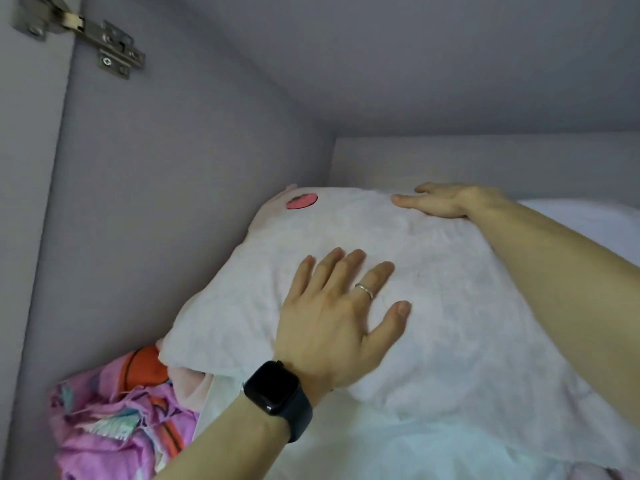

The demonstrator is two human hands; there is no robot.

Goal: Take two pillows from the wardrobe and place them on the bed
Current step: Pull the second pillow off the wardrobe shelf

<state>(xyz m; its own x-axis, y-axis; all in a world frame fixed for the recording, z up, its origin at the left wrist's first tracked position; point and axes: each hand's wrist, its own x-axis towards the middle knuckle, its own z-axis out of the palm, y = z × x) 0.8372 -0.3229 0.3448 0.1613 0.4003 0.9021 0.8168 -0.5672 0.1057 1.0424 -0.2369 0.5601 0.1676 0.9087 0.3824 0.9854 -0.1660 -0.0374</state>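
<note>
Pillow (478, 334): white and plump, lying inside the wardrobe (156, 202) under both hands; a round pink patch (302, 201) sits on its far corner, beyond the left fingertips.
Left hand (339, 317): flat on the near slope, fingers straight and spread, gripping nothing; it wears a ring (364, 291) and a black watch (277, 393).
Right hand (450, 202): laid along the far crest, fingers stretched toward the patch; whether any fingertip hooks behind the pillow I cannot tell.
White bulk (588, 220): just beyond the right forearm; probably the second pillow, though too little shows to be sure.
Pink patterned cloth (114, 420): bunched below and outside the left wrist; it seems partly tucked under the pillow's near corner.
Step in hand: likely getting hold of the first pillow to draw it out.
How to do it well: curl the right fingers over the far edge and pull toward the body; slide the left hand under the near corner to bear the weight rather than press down; lift slightly first, so the pink cloth is not dragged out with it.
</note>
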